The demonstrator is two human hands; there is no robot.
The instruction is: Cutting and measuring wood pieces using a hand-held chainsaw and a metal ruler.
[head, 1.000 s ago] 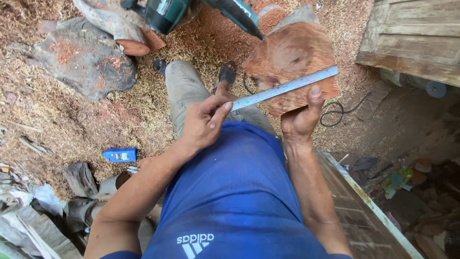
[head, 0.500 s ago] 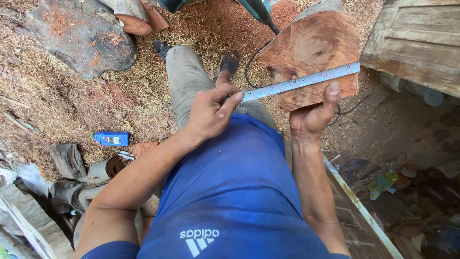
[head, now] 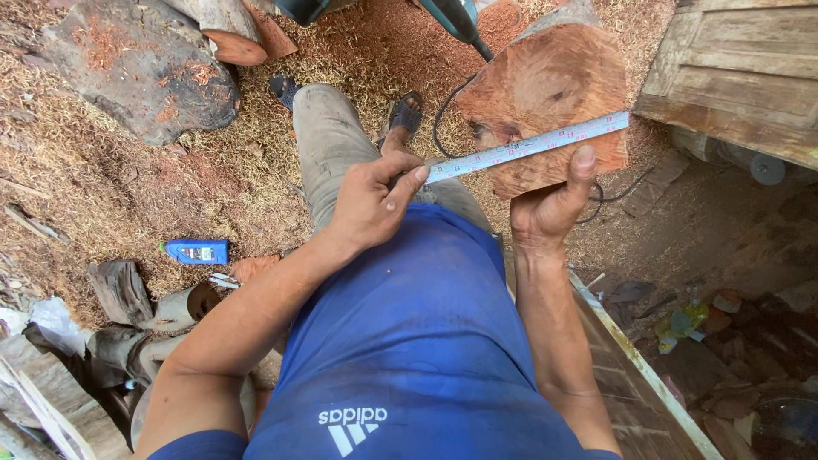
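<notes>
Measuring tape (head: 528, 146) stretched between left hand (head: 375, 200) and right hand (head: 550, 209), fingers clamped on each end, above wood block (head: 545, 77). Blue bottle (head: 198, 251) on sawdust floor (head: 256, 170), well apart.

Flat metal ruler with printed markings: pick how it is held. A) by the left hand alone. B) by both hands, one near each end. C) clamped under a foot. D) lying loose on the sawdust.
B: the left hand pinches one end of the flat metal ruler, and the right hand supports it near the far end, above the reddish wood block.
</notes>
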